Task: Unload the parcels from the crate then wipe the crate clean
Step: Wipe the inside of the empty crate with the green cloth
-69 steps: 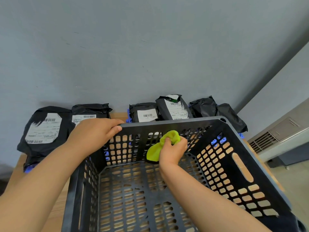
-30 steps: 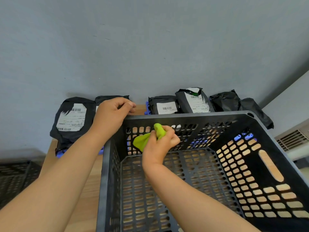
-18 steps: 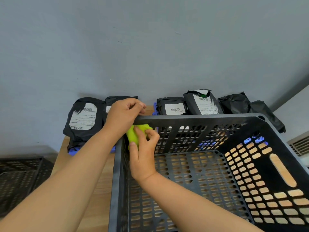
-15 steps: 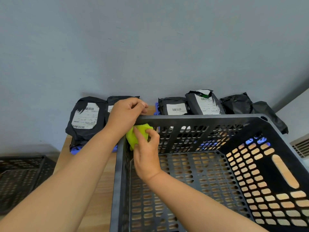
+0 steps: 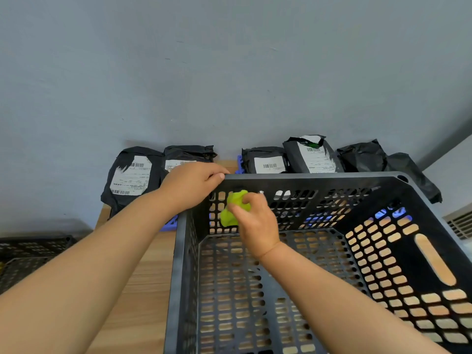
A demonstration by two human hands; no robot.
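Far left, low: a second black crate (image 5: 30, 254), off the table and only partly in view. The wooden table (image 5: 143, 290) carries everything else.

Parcels (image 5: 130, 177): six black mailer bags in a row along the table's back edge, against the grey wall (image 5: 229, 72). All lie outside the crate. Four show white labels; the two at the right end show none. Something blue sits under them, can't tell what.

Left hand (image 5: 191, 185): at the far-left corner of the crate (image 5: 306, 178), grip curled over the rim with fingertips on the top edge. Reads as bracing.

Cloth (image 5: 233, 208): yellow-green and bunched, pressed to the inside of the crate's far wall, just right of that corner and below the rim.

Right hand (image 5: 258, 223): reaches in over the crate floor, grip closed round the cloth, pinching the wad against the lattice.

Crate: black, slotted, on the table. No parcels in the part that shows; near end out of frame.

Step, as I judge it: unloading done, wiping in hand, at the left end of the far wall. Next move should carry the wad rightward along that wall. It needs firm pressure on the bars, no snagging in the slots, and a braced rim so the crate doesn't shove into the parcels. Right wall and floor look left to do.

Far right, low: a vent grille (image 5: 459, 223).
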